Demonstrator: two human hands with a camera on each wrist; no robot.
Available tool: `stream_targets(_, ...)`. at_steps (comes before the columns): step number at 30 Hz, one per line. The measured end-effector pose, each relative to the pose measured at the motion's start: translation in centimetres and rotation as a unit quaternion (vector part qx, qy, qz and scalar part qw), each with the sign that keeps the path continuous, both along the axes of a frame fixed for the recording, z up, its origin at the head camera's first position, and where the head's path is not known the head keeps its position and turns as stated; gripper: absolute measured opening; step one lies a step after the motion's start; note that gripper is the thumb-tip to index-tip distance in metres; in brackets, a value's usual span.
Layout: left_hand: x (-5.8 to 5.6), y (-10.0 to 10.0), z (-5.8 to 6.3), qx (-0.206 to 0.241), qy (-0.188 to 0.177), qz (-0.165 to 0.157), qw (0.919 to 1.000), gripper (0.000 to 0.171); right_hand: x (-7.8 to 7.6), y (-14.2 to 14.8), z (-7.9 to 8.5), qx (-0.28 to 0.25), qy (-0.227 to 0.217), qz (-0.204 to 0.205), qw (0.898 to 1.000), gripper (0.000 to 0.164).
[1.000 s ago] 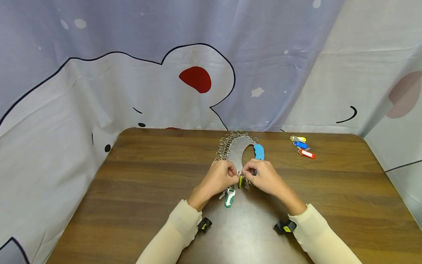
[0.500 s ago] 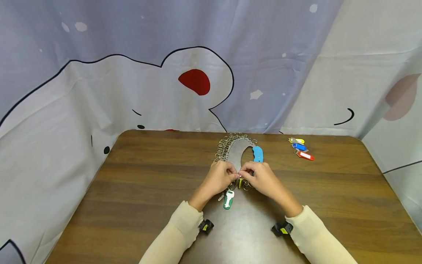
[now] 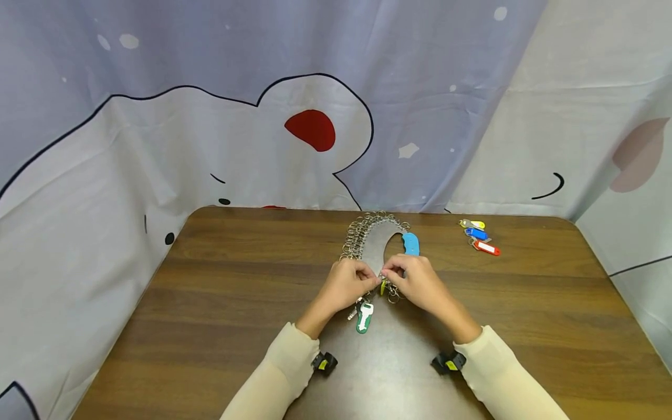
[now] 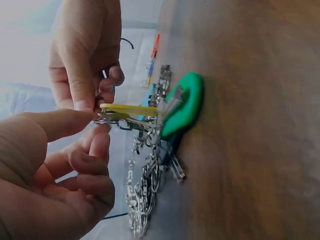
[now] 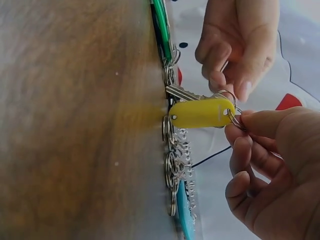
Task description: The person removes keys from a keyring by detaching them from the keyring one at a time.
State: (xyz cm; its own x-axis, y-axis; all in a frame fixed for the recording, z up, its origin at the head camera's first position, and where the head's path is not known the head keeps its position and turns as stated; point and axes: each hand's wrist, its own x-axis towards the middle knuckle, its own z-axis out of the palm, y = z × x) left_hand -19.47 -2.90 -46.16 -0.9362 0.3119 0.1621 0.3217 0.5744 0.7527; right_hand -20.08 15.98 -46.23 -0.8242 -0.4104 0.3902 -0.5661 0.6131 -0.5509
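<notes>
Head view: the left hand (image 3: 343,284) and right hand (image 3: 420,282) have parted slightly. Left wrist view: the yellow tag (image 4: 128,109) points toward three o'clock. Right wrist view: both hands' fingers pinch at its ring (image 5: 237,121), seemingly mid-job.

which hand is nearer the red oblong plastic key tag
Right. The right hand is to the left of the red oblong plastic key tag; the left hand is farther left.
</notes>
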Motion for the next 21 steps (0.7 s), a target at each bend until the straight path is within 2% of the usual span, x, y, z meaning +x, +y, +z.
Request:
stream_targets(5, -0.46, 0.32, 0.05, 0.036, -0.025, -0.007, 0.9990, 0.012, 0.07, 0.02, 0.20, 0.004, 0.003, 0.015, 1.000, 0.007)
stream_targets(11, -0.13, 0.26, -0.15, 0.057, -0.029, 0.009, 0.9979, 0.012, 0.15, -0.10, 0.18, 0.014, 0.012, -0.019, 1.000, 0.007)
stream_targets(16, 0.33, 0.14, -0.45, 0.058, -0.031, 0.019, 0.9977, 0.011, 0.14, -0.13, 0.13, 0.019, 0.016, -0.021, 0.999, 0.008)
stream_targets(21, 0.09, 0.25, -0.44, 0.062, -0.039, 0.015, 0.9972, 0.013, 0.04, -0.14, 0.20, 0.015, 0.025, -0.010, 1.000, 0.008)
